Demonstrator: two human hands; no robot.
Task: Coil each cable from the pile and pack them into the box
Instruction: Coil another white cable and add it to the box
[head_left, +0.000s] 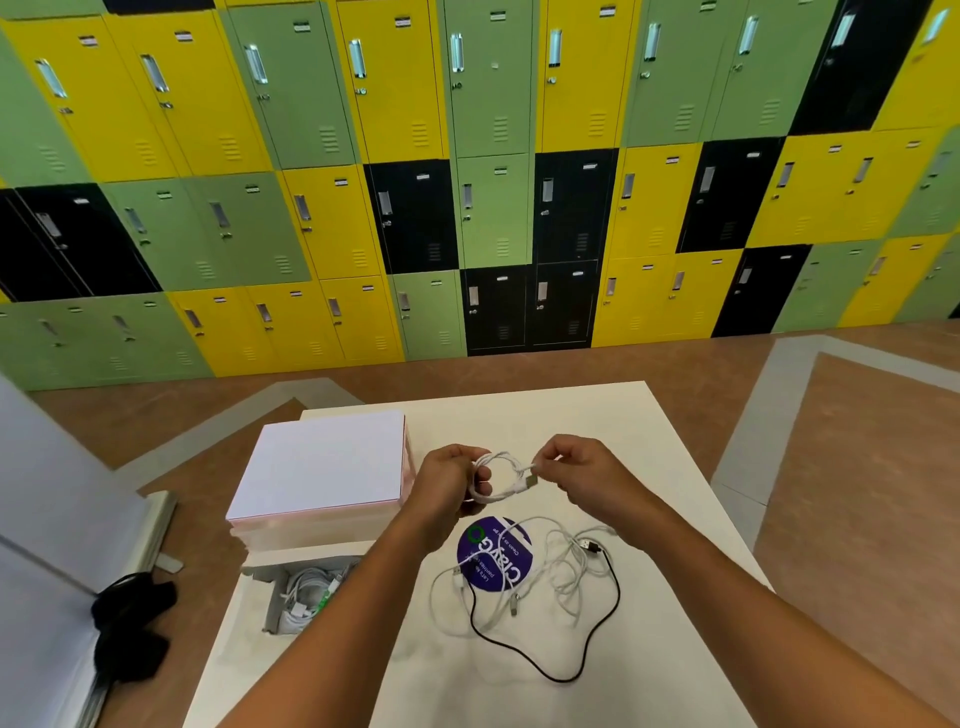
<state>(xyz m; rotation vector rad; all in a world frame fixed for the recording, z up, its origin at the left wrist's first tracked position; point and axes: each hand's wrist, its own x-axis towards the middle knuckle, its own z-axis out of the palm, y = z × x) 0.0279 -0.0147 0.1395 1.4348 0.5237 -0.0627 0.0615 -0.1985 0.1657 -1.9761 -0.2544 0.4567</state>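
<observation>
Because the white cable (496, 480) is light, thin and floppy, its loops will likely spring apart unless you keep them gathered, so grip the whole bundle rather than one strand and steer the tail by its stiff plug (530, 480). Your left hand (449, 486) is curled around the small coil, fingers hooked into the ring, held over the counter (649, 467). Your right hand (576, 473), at three o'clock of the coil, pinches the plug end between thumb and fingertips. The loose pile (540, 577), white leads tangled with one black cable (597, 660), lies on the counter at six o'clock from the coil. The open box (270, 613), already holding coiled cables, sits at seven o'clock.
</observation>
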